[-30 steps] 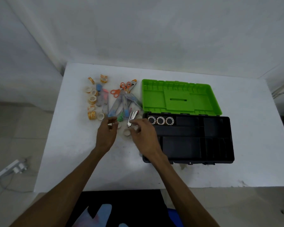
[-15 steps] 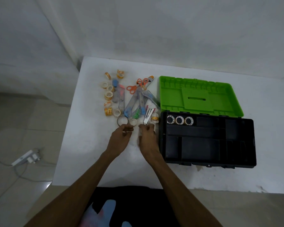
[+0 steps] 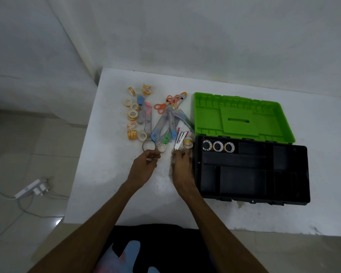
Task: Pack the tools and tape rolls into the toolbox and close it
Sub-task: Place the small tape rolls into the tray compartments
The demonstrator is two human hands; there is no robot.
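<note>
The black toolbox base lies open on the white table, its green lid folded back behind it. Three tape rolls stand in its back left compartment. Left of the box is a pile: orange scissors, clear utility knives, a silver stapler and several yellow-printed tape rolls. My left hand pinches a small pale tape roll below a dark ring. My right hand curls over a clear tape roll beside the box's left wall.
A loose clear roll and a yellow roll lie just beyond my fingertips. The table's left edge drops to a tiled floor with a white power strip. A wall stands close behind the table.
The view has shifted, so the table sits further right in frame. Both hands drew back slightly toward me from the pile, and the right hand closed over the clear roll that lay between them.
</note>
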